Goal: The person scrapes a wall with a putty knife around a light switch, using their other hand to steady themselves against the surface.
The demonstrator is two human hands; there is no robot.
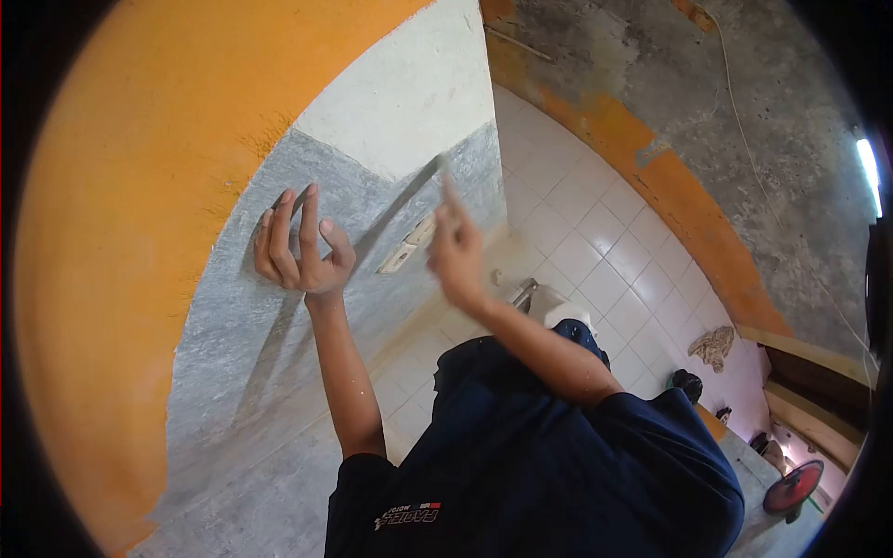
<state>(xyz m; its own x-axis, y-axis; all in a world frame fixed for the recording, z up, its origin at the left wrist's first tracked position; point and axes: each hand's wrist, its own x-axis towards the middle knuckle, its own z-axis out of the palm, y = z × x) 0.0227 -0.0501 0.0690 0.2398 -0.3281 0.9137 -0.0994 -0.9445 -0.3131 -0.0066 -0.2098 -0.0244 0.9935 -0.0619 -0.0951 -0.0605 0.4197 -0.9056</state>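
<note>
My left hand (302,244) is raised close to the grey-coated wall (242,335), its fingers spread and loosely bent, with nothing in them. To its right, my right hand (456,256) is blurred by motion. Its fingers look curled in, and a thin, smeared shape, a finger or a slim object, reaches up from it. The tip of that shape is by the border between the grey coat and a pale patch (409,88) of wall, with a dark shadow falling leftward. A white electrical socket plate (406,249) is on the wall between the two hands.
Orange paint (112,232) covers the wall at left. White floor tiles (600,228) lie beyond my dark shirt (558,465). A rounded white object (549,307) stands nearby. A crumpled cloth (713,348) and a red round object (793,488) are at right.
</note>
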